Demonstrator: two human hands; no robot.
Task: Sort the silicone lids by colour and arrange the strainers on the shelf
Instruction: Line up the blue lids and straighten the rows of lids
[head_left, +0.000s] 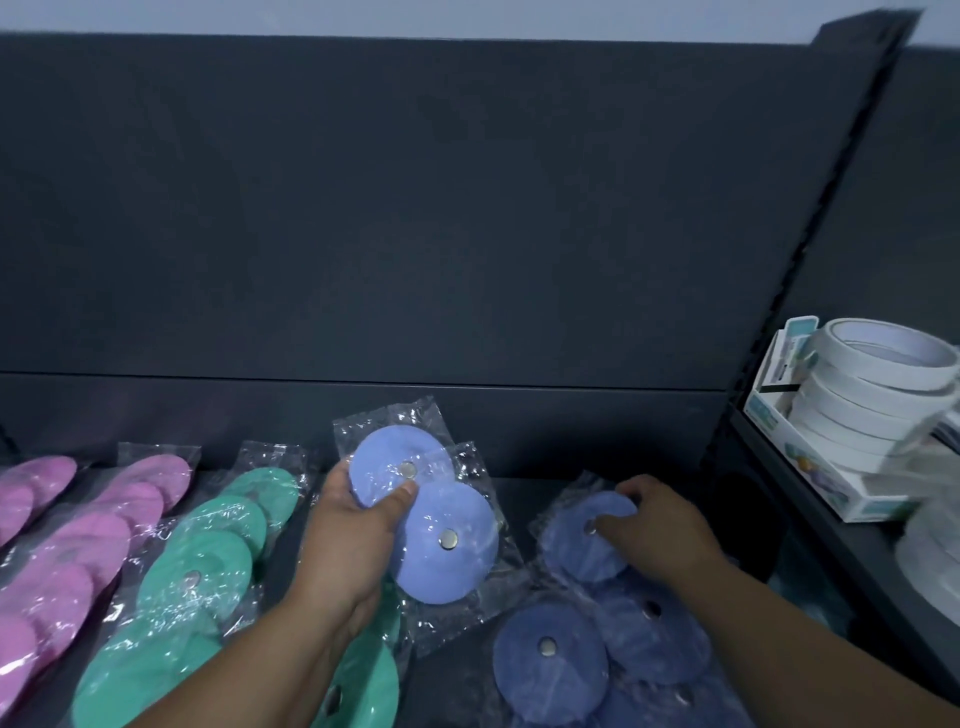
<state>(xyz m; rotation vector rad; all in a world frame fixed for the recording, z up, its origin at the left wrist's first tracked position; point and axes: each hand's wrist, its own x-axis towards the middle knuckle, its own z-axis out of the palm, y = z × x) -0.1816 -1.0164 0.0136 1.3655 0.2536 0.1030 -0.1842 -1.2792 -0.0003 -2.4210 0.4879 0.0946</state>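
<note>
While the left hand grips two pale lids centrally and the right hand a darker lid, they seem slick, floppy: pinch rims.

On the dark flat shelf board we have rows running front to back. The pink round silicone lids in clear bags lie farthest left, with the green round silicone lids just right of them. Our left hand holds two pale blue bagged silicone lids above the middle, one overlapping the other. To the right lie the dark blue round silicone lids, and our right hand grips the rearmost. Farther right, on the neighbouring dark shelf, a stack of white tape rolls stands in an open white cardboard box.
</note>
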